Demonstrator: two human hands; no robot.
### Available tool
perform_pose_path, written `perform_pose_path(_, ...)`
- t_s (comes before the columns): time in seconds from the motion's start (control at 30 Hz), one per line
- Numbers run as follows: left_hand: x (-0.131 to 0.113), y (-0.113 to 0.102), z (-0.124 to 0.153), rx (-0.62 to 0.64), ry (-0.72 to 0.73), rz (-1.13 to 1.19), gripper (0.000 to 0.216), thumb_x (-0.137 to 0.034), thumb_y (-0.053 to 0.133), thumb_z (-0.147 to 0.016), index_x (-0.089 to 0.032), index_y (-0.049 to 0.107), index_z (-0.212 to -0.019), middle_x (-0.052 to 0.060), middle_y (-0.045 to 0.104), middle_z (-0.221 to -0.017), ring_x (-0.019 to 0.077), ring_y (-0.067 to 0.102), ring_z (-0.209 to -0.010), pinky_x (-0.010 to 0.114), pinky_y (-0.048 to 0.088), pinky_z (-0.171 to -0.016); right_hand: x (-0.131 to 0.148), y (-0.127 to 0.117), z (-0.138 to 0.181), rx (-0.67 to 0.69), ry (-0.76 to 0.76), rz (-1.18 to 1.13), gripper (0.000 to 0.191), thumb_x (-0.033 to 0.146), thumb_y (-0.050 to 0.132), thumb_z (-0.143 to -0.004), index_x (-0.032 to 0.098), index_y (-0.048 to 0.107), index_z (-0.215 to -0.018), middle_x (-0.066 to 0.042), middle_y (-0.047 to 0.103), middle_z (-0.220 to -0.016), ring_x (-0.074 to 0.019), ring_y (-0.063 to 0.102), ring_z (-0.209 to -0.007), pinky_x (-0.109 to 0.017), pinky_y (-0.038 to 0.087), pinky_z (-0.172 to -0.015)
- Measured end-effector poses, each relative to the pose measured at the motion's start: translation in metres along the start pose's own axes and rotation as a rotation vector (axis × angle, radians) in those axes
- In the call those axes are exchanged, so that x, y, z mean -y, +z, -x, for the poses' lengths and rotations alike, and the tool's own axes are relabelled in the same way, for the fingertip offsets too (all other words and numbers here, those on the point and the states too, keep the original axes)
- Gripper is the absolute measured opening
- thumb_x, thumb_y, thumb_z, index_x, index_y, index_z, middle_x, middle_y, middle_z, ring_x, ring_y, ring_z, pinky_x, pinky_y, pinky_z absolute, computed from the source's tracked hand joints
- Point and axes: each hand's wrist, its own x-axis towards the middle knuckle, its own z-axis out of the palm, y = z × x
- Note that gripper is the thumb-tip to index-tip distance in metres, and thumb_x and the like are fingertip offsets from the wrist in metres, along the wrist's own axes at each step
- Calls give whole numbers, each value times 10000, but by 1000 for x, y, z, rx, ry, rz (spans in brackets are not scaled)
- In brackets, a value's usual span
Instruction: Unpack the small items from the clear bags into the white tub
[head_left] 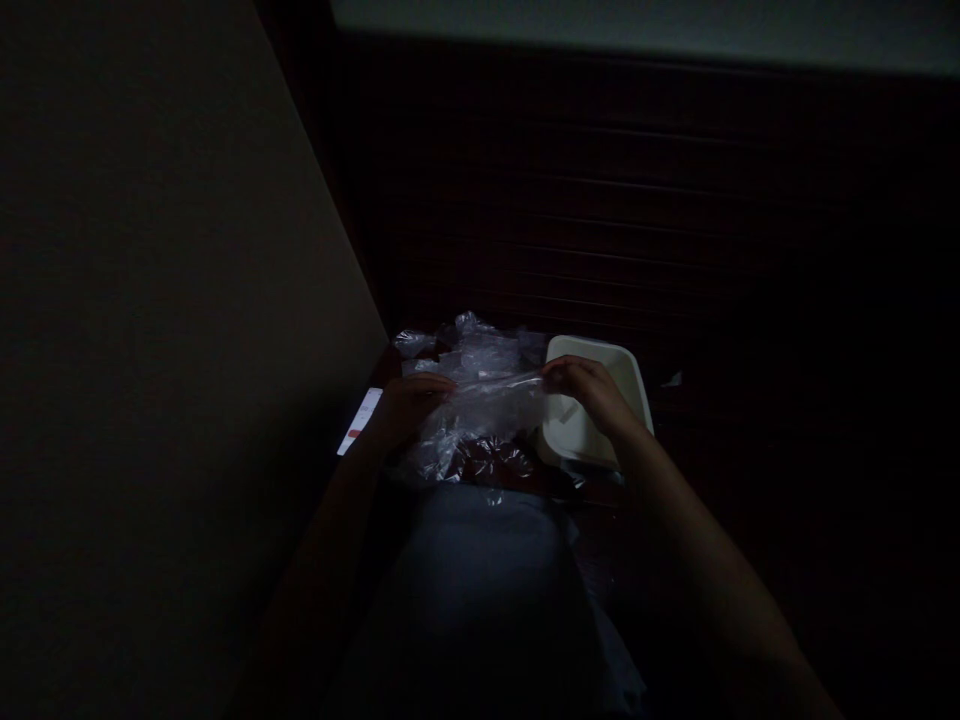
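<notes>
A clear plastic bag (496, 402) is stretched between my two hands. My left hand (409, 405) pinches its left end, and the fingers are dim in the low light. At the opposite end my right hand (581, 382) is closed on the bag's upper corner. More crumpled clear plastic (480, 348) lies behind and below the held bag. Just under my right hand stands a white tub (636, 385) with rounded corners, partly hidden by my wrist; a small pale piece seems to lie inside it.
A phone (361, 420) with a lit screen lies left of my left hand. A plain wall (172, 250) rises on the left, and dark slatted panelling (600, 200) stands behind. Grey cloth (487, 560) covers the near side. A small white scrap (673, 380) lies right of the tub.
</notes>
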Motion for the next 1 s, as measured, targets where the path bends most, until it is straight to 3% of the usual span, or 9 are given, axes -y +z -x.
perform_pose_path(0.2,-4,-1,3,46,-8,-53,288,-261,657,-592,-204,649,-874,53,610,-983,194,567,-886,314,467,-775,-4,1,-2,8,-69,106,327,322,597,-647,174,583,-939,-35,610,-776,-122,566,-605,-287,476,-579)
perform_pose_path(0.4,9,1,3,14,-74,53,251,-274,659,-593,-178,608,-819,62,610,-916,182,572,-859,314,464,-769,-11,2,-4,-58,-136,109,332,363,573,-676,173,584,-948,-45,607,-819,-122,557,-608,-290,482,-568)
perform_pose_path(0.5,17,1,1,16,-89,41,376,-276,637,-619,-185,541,-972,61,601,-906,176,584,-821,336,465,-757,-9,4,-3,-49,-153,130,317,362,557,-696,171,581,-948,-47,607,-806,-128,561,-627,-294,480,-593)
perform_pose_path(0.67,3,4,4,30,76,-135,625,-253,672,-562,-219,447,-1144,86,440,-1227,230,403,-1137,384,352,-926,1,10,5,-4,-255,242,274,347,522,-731,191,589,-945,-46,609,-818,-143,566,-686,-304,471,-651)
perform_pose_path(0.77,-9,14,4,58,85,-177,554,-256,645,-599,-211,476,-1125,78,483,-1191,219,422,-1122,374,338,-939,9,15,11,49,-299,301,251,323,498,-750,203,594,-949,-55,612,-890,-154,572,-735,-314,468,-683)
perform_pose_path(0.87,-10,28,1,103,95,-134,469,-258,618,-636,-196,512,-1088,70,576,-1058,195,529,-984,337,394,-875,15,22,14,100,-328,329,242,290,487,-757,216,596,-960,-54,615,-925,-172,572,-793,-329,464,-711)
perform_pose_path(1.0,-4,41,-5,130,78,-170,218,-266,577,-672,-183,615,-870,42,635,-862,169,582,-797,284,446,-745,18,28,15,147,-356,350,260,254,474,-765,227,583,-999,-49,615,-959,-180,569,-840,-342,451,-754)
